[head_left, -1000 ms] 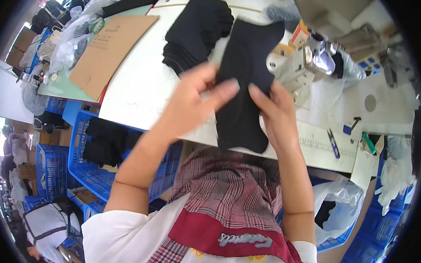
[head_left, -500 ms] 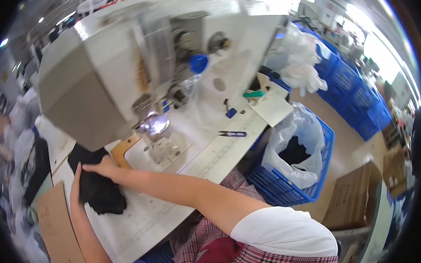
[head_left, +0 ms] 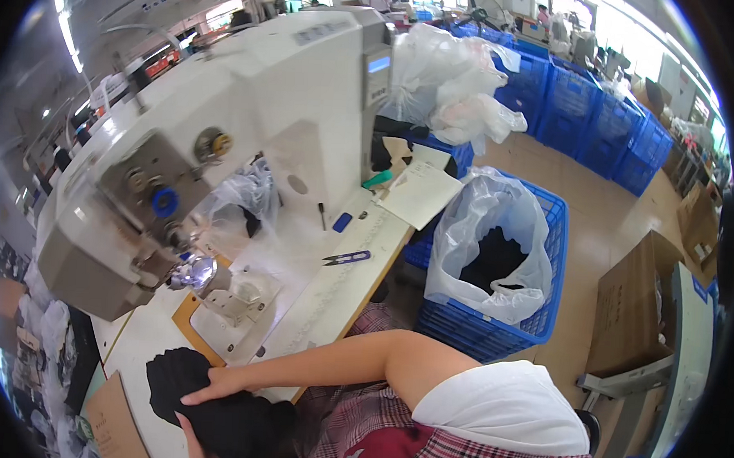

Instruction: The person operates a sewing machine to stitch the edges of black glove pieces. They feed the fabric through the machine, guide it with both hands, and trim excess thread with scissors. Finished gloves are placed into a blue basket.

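Observation:
A bundle of black cloth (head_left: 231, 424) lies at the near left of the white sewing table (head_left: 136, 350), reaching past its front edge toward my lap. My right hand (head_left: 219, 384) grips it from above, thumb and fingers closed on the folds. Lower down, my left hand (head_left: 194, 444) is against the cloth's left side; its fingers are mostly hidden beneath the fabric. Beyond the cloth stands a white sewing machine (head_left: 267, 85), its needle area lit. Dark-handled thread snips (head_left: 347, 258) rest on the table to the right of the machine's metal plate.
A blue basket (head_left: 555, 262), lined with a clear plastic bag (head_left: 455, 270) with black cloth inside, stands right of the table. Cardboard boxes (head_left: 630, 306) are farther right. White paper (head_left: 418, 194) lies at the table's right end. Flat cardboard (head_left: 121, 423) leans at the left.
Both hands have drawn the black cloth toward me and to the right, away from beside the machine head to the table's front edge. My head view has shifted too.

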A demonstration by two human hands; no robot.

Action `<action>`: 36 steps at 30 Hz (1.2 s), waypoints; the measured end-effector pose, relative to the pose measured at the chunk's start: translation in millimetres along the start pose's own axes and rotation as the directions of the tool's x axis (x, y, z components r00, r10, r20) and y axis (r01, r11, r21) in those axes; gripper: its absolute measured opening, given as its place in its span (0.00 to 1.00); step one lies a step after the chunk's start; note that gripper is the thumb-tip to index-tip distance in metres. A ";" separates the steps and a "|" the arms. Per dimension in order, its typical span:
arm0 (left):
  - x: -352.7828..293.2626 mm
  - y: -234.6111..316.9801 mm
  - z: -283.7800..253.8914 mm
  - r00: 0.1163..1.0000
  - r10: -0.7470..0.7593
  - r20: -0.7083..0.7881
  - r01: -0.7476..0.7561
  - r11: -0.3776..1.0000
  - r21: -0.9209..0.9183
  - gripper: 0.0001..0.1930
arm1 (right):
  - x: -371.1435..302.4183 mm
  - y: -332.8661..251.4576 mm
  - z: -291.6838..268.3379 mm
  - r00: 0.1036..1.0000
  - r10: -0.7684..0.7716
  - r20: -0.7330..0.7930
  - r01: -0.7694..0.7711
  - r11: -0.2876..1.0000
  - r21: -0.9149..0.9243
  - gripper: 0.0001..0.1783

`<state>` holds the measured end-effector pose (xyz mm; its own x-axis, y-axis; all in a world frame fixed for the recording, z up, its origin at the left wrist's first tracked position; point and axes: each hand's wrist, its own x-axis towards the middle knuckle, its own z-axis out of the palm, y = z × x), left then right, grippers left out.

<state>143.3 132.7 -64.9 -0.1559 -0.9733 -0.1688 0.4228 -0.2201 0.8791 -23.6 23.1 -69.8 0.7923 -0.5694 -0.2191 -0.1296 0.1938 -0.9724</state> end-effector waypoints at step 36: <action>132.9 -346.1 412.1 0.079 -0.411 0.908 -0.851 0.447 0.276 0.04 | -575.2 326.2 -326.2 0.481 0.563 -0.671 -0.704 0.705 0.086 0.54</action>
<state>-391.6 106.6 -208.0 -0.9969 0.0732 0.0300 0.0748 0.7481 0.6593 -716.1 153.3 -287.0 -0.0919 -0.7014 -0.7068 -0.5981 0.6064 -0.5240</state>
